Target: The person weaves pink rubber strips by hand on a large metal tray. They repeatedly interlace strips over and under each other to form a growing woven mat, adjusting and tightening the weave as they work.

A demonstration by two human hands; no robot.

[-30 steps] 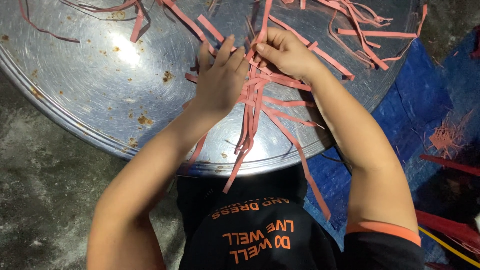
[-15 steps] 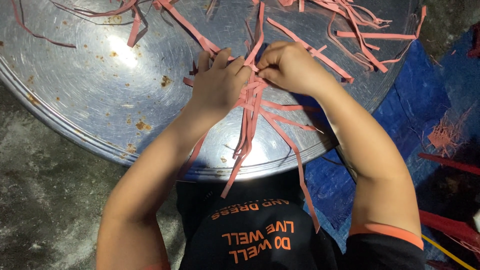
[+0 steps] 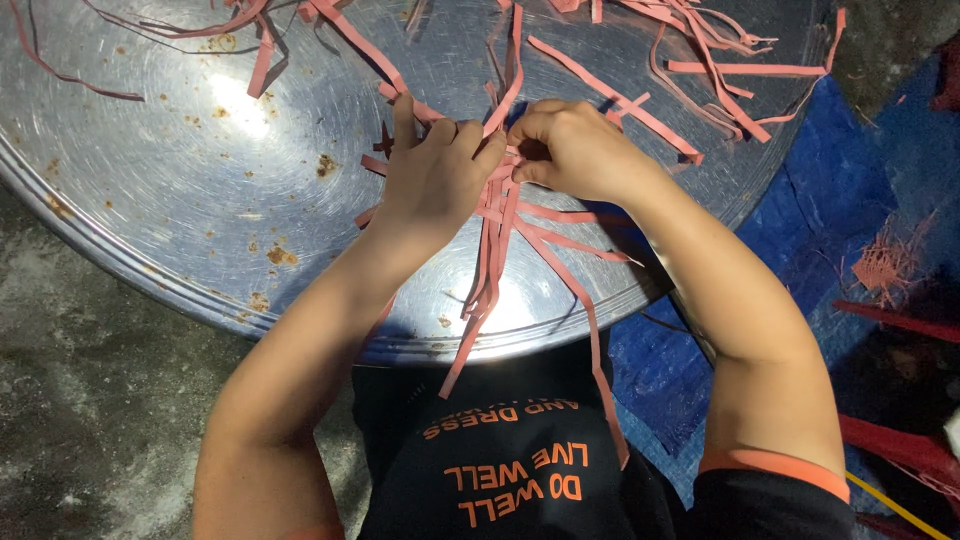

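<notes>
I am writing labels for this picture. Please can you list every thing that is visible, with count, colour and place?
strips: a bunch, pink, held by both hands over the tray, ends hanging past its near edge
loose strips: many, pink, scattered on the far part of the tray
tray: one, round, silver metal with rusty spots, in front of the person
sheet: one, blue, under the tray on the right
floor: grey, bottom left
shirt: one, black with orange print and orange sleeve edge, bottom centre
left hand: on the bunch
right hand: pinching the bunch

head cam | looks straight down | close over hands (image 3: 500,165) & metal tray (image 3: 200,200)
</notes>
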